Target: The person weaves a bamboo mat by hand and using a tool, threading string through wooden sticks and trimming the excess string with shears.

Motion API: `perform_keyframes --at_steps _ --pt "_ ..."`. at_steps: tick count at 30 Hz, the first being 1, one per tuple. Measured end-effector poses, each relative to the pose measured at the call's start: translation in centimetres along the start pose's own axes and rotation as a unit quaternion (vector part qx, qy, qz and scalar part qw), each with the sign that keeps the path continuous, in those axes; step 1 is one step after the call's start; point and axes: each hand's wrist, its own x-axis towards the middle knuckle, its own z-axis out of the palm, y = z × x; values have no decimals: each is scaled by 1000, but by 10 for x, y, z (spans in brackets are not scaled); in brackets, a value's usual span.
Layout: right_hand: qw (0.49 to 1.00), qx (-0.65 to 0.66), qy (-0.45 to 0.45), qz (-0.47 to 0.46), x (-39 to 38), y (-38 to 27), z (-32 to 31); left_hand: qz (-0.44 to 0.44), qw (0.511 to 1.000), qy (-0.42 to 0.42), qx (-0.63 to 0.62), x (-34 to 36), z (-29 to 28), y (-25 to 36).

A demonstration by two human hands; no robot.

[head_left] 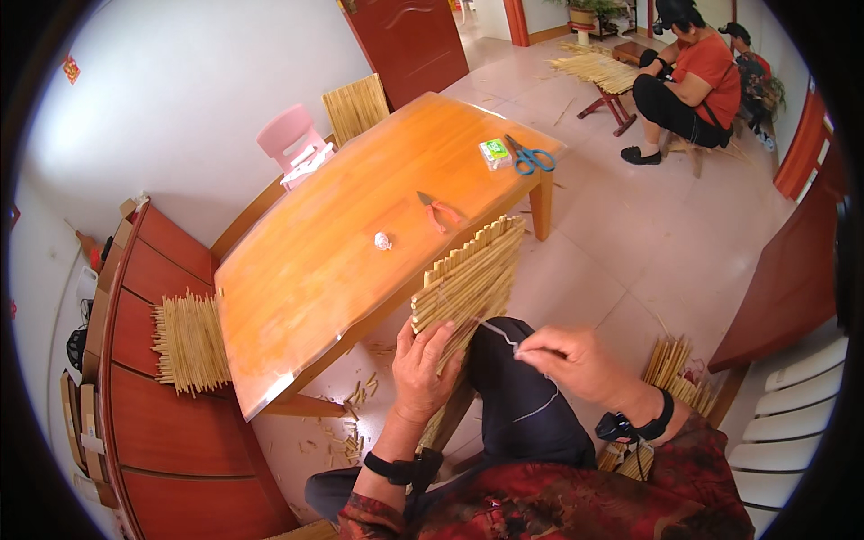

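A mat of straw-coloured reed stalks [472,274] stands tilted before me, beside the near edge of the wooden table. My left hand [423,364] is closed on the mat's lower left side, fingers over the stalk ends. Between the thumb and fingers of my right hand [569,360] is a white string [501,333], running from the mat's right side to the pinch. More of this string trails down over my dark trouser leg. The mat hides how the string passes between the stalks.
On the wooden table [315,261] lie pliers [437,212], blue-handled scissors [531,158], a small box [495,154] and a crumpled white ball [383,241]. Another mat [191,344] rests on the red cabinet. Loose stalks [664,371] stand at right. A person [706,85] works on a mat beyond.
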Motion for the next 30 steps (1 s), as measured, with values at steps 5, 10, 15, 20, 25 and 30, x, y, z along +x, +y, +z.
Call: perform_keyframes --at_steps 5,10,15,20,25,30 --pt "967 -181 58 -172 18 9 35 10 1000 -12 -26 14 2 10" --pt "935 -270 62 -223 33 13 47 -4 999 -32 -3 11 4 12" --pt "946 -237 50 -215 32 18 42 5 1000 -24 -18 9 8 7" --pt "975 -155 -9 -160 17 27 1 -14 999 4 -44 9 6 6" --pt "990 -111 54 68 -3 38 -72 -38 999 6 -32 -1 -8 -3" --pt "971 -181 139 73 -43 90 -167 -80 995 30 -59 -1 -4 -5"
